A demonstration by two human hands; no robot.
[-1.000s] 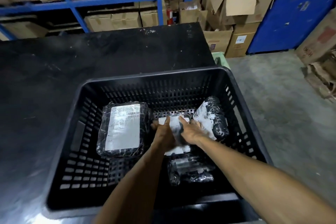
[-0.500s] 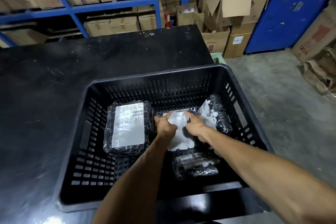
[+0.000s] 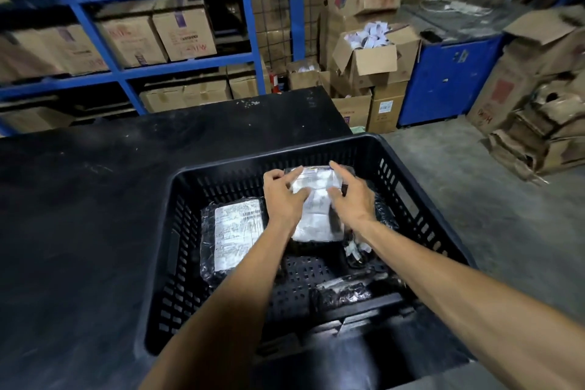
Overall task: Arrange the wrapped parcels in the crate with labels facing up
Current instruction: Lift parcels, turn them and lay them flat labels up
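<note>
Both hands, left hand [image 3: 286,196] and right hand [image 3: 349,199], rest spread-fingered, gripping nothing, on the label-up parcel [image 3: 316,199] against the crate [image 3: 221,168]'s far wall; loosely pressed, its slick wrap could slide or tip.

Black table [image 3: 95,199], blue shelving [image 3: 247,25] — cardboard boxes [image 3: 373,60], blue cabinet [image 3: 449,79]

Glossy plastic-wrapped parcel [image 3: 232,242], matt plastic crate [image 3: 177,250]
</note>
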